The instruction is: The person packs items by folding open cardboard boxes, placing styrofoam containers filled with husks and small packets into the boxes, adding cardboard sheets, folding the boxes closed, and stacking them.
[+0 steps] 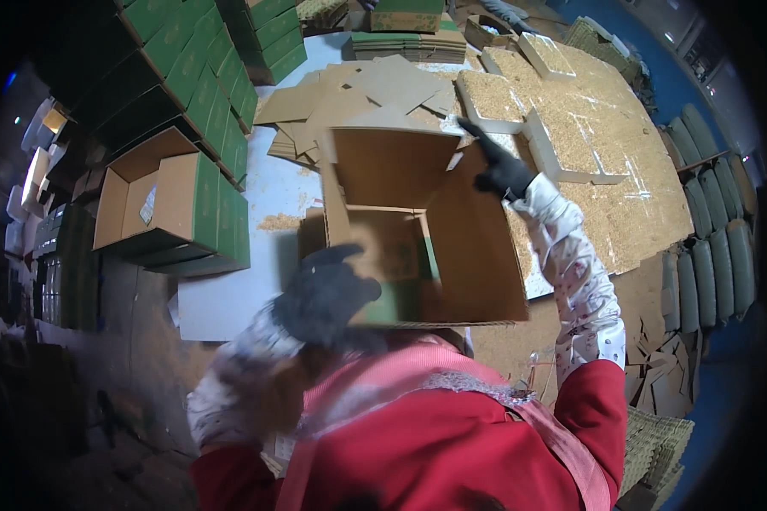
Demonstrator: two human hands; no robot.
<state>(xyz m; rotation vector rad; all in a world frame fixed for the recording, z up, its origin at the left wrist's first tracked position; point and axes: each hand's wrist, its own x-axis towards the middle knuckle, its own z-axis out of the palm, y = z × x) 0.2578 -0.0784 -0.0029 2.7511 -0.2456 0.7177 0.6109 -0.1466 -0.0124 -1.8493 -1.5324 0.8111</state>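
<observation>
An open cardboard box [477, 255], brown inside, stands in front of me with its opening facing up. Inside it, low down, a strip of green shows. My left hand [328, 294], in a dark glove and somewhat blurred, is over the box's near left edge with fingers apart; I see nothing in it. At the far right corner, my right hand [504, 170], also gloved, spreads its forefinger and thumb by the rim. Small white bits lie close to that forefinger; whether the hand touches them is not clear.
Green cartons [200, 85] are stacked at the left, with an open green box [158, 192] below them. Flat cardboard sheets [358, 98] lie beyond my box. White-edged trays of tan grains [571, 140] cover the right side. Grey-green sacks [712, 221] are piled farther right.
</observation>
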